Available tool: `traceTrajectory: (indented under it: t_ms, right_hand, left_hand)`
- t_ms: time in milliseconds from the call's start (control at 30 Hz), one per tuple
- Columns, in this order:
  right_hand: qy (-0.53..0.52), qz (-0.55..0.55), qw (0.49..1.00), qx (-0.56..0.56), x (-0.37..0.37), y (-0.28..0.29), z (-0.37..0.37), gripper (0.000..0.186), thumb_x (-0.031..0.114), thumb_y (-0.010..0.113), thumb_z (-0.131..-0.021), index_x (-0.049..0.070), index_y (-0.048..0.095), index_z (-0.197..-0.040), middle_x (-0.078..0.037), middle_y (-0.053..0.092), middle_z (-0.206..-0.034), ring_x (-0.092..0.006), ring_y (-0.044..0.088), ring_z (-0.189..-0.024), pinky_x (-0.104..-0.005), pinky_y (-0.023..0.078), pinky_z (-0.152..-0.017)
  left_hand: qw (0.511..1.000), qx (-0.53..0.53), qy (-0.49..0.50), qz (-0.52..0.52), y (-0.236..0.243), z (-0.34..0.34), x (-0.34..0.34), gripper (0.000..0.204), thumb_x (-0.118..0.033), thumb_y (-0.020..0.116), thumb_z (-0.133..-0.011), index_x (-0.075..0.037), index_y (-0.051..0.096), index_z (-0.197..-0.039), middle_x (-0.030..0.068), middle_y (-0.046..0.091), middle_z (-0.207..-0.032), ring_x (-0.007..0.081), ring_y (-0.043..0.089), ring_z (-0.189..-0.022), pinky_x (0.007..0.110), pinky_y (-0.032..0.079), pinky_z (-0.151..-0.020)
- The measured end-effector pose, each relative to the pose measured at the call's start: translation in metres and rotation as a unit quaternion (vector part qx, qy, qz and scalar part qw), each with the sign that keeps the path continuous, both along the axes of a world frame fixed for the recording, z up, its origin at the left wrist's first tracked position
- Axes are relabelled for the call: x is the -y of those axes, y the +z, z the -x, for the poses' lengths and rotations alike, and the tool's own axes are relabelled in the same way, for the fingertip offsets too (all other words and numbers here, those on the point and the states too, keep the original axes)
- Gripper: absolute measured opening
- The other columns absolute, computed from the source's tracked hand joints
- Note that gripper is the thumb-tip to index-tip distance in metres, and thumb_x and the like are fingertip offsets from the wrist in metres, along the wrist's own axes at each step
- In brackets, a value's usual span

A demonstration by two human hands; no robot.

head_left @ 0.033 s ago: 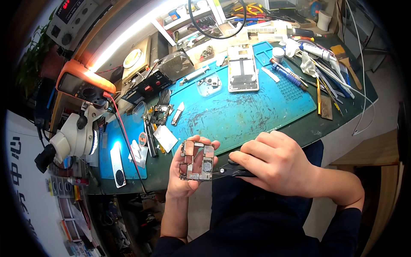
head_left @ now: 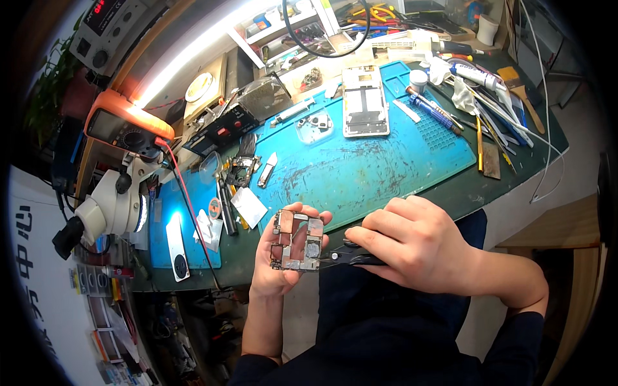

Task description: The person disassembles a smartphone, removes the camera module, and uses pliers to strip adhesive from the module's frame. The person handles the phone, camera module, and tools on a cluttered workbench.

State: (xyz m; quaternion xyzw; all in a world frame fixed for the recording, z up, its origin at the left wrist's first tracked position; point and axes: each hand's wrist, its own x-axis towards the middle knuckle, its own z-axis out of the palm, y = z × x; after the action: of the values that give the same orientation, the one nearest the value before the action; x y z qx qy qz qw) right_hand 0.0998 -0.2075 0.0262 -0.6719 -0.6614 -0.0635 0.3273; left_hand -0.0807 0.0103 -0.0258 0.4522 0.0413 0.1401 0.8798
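Observation:
My left hand (head_left: 269, 280) holds up a phone circuit board (head_left: 313, 247) with an open middle, metal shields and copper-coloured patches. Its fingers wrap behind the board, and the thumb lies along the lower edge. In my right hand (head_left: 415, 248) is a small pair of black-handled pliers (head_left: 342, 257), gripped by the handles. The pliers' jaws reach the board's lower right edge; whether they bite on it is too small to tell. Beyond my hands, a phone housing (head_left: 365, 109) lies on the blue work mat (head_left: 386, 164).
Left on the mat are dark phone parts (head_left: 241, 170), white paper (head_left: 249, 206) and a white strip-shaped part (head_left: 177, 248). An orange multimeter (head_left: 125, 128) and a white microscope (head_left: 106, 209) stand at the left. Brushes, tweezers and tubes (head_left: 473, 77) crowd the right. A clear tray (head_left: 314, 128) holds small parts.
Almost nothing differs. The board and the pliers have shifted very slightly, with both hands keeping their holds.

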Motion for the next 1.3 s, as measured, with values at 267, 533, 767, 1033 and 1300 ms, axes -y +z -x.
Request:
traceTrajectory:
  t_ms: [267,533,767,1033,1300]
  right_hand:
    - [-0.007,-0.08,0.996,0.034,-0.001,-0.014,0.0,0.027,0.019,0.078,-0.082,0.008,0.073,-0.107,0.0,0.059,-0.088,-0.0158,0.059,-0.075,-0.0295,0.048,-0.063]
    - [-0.058,-0.137,0.982,0.12,-0.004,-0.021,0.009,0.027,0.013,0.072,-0.081,0.006,0.077,-0.107,0.001,0.058,-0.087,-0.0126,0.054,-0.068,-0.0266,0.041,-0.057]
    - [-0.104,-0.182,0.958,0.195,-0.009,-0.027,0.017,0.031,0.012,0.072,-0.082,0.006,0.081,-0.11,0.0,0.064,-0.093,-0.0105,0.054,-0.069,-0.0248,0.035,-0.056]
    - [-0.13,-0.19,0.951,0.205,-0.013,-0.027,0.018,0.028,0.012,0.074,-0.083,0.008,0.081,-0.109,0.0,0.066,-0.097,-0.0114,0.059,-0.076,-0.0253,0.04,-0.061]
    - [-0.094,-0.11,0.988,0.051,-0.009,-0.018,0.021,0.038,0.017,0.08,-0.079,0.006,0.077,-0.115,-0.002,0.069,-0.103,-0.0162,0.065,-0.084,-0.0316,0.048,-0.07]
  left_hand:
    - [1.0,0.0,-0.02,0.021,-0.003,-0.001,-0.002,0.111,-0.022,0.104,-0.073,-0.002,0.039,-0.161,0.018,0.05,-0.157,0.0438,0.045,-0.153,0.05,0.054,-0.119]
    - [0.999,0.008,-0.016,0.044,-0.004,0.0,-0.003,0.111,-0.021,0.102,-0.076,-0.002,0.036,-0.163,0.0165,0.049,-0.158,0.0444,0.043,-0.155,0.05,0.053,-0.12]
    - [0.998,0.005,0.007,0.059,-0.001,0.001,-0.003,0.11,-0.024,0.1,-0.079,-0.002,0.033,-0.164,0.0162,0.047,-0.16,0.0438,0.039,-0.157,0.048,0.052,-0.122]
    - [0.998,0.024,0.036,0.045,-0.001,-0.003,0.001,0.109,-0.021,0.1,-0.08,-0.003,0.033,-0.164,0.0152,0.047,-0.161,0.0426,0.038,-0.158,0.048,0.051,-0.122]
    - [0.998,0.033,0.039,0.031,-0.004,-0.001,0.001,0.111,-0.018,0.101,-0.077,-0.005,0.034,-0.165,0.0141,0.046,-0.162,0.0422,0.038,-0.158,0.047,0.051,-0.122]
